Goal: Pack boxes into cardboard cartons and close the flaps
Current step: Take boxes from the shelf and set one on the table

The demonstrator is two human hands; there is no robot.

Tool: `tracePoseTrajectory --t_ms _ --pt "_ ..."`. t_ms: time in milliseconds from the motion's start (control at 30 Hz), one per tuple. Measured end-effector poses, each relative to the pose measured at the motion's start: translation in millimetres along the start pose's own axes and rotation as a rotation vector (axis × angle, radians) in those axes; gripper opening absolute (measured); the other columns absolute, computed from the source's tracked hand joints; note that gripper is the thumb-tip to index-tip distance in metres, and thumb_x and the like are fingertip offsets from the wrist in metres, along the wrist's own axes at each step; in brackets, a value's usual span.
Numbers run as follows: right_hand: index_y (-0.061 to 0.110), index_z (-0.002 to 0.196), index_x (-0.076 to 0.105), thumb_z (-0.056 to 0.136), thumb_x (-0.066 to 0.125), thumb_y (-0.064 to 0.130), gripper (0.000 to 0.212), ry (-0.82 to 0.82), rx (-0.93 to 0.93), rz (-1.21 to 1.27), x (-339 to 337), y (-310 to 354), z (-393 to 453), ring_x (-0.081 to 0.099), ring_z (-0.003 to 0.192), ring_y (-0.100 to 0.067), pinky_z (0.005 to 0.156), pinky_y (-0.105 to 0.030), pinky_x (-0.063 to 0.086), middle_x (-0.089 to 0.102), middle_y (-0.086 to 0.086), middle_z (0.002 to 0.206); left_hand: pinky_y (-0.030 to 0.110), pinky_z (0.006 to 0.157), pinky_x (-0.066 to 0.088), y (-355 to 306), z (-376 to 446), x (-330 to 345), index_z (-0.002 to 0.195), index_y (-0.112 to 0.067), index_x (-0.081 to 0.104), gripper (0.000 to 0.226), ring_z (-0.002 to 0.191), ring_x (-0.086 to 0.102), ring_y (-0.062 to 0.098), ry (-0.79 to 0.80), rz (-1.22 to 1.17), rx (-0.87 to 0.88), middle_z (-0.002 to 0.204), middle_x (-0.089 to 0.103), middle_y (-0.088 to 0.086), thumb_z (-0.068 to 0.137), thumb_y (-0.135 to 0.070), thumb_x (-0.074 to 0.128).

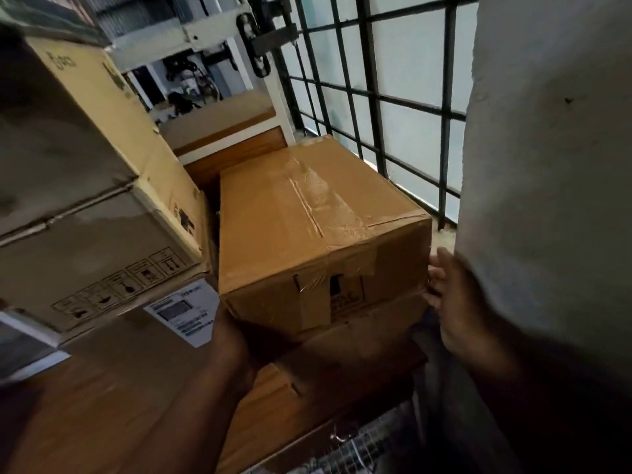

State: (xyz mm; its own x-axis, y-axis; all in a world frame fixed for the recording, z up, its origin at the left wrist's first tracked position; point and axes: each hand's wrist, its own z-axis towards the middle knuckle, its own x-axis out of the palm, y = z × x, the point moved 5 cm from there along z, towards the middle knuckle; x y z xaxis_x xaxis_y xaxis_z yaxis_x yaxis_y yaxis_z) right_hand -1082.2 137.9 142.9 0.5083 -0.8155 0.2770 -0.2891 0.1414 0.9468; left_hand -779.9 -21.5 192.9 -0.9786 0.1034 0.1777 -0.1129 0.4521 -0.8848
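Observation:
A brown cardboard carton (307, 227), its flaps closed and sealed with clear tape, sits on top of another brown carton (342, 364) in the middle of the view. My left hand (232, 340) is under the sealed carton's near left bottom corner, fingers hidden beneath it. My right hand (451, 302) lies against its near right edge, fingers spread along the side. Both hands bear the carton between them.
Tall stacked cartons (85, 200) with handling symbols and a white label (184, 309) stand close on the left. A barred window (376, 97) is behind, a grey wall pillar (547, 165) on the right. Wire mesh (359, 443) lies at the bottom.

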Motion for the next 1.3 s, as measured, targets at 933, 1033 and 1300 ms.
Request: tracePoseTrajectory --t_ms 933,1033,1300 --pt "0.033 0.146 0.068 0.054 0.077 0.100 0.114 0.135 0.031 0.206 -10.5 43.6 -182.2 0.073 0.125 -0.039 0.100 -0.076 0.055 0.077 -0.007 0.137 0.058 0.089 0.044 -31.9 -102.5 -82.3 0.130 -0.031 0.076 0.083 0.118 0.057 0.050 0.443 0.253 -0.170 0.135 0.067 0.021 0.072 -0.089 0.066" --pt "0.033 0.139 0.073 0.075 0.077 0.085 0.082 0.059 -0.015 0.198 -16.5 49.8 -247.4 0.078 0.116 -0.039 0.085 -0.071 0.062 0.080 -0.005 0.131 0.056 0.088 0.043 -11.8 -131.7 -119.9 0.127 -0.032 0.079 0.085 0.112 0.063 0.048 0.494 0.194 -0.177 0.131 0.071 0.020 0.065 -0.090 0.072" --pt "0.035 0.146 0.063 0.045 0.086 0.096 0.120 -0.061 -0.108 0.146 -13.8 39.6 -459.3 0.077 0.117 -0.036 0.089 -0.076 0.059 0.077 -0.001 0.135 0.051 0.082 0.048 6.4 -224.6 -242.7 0.119 -0.034 0.083 0.078 0.095 0.077 0.044 0.692 0.139 -0.188 0.121 0.079 0.019 0.067 -0.090 0.071"
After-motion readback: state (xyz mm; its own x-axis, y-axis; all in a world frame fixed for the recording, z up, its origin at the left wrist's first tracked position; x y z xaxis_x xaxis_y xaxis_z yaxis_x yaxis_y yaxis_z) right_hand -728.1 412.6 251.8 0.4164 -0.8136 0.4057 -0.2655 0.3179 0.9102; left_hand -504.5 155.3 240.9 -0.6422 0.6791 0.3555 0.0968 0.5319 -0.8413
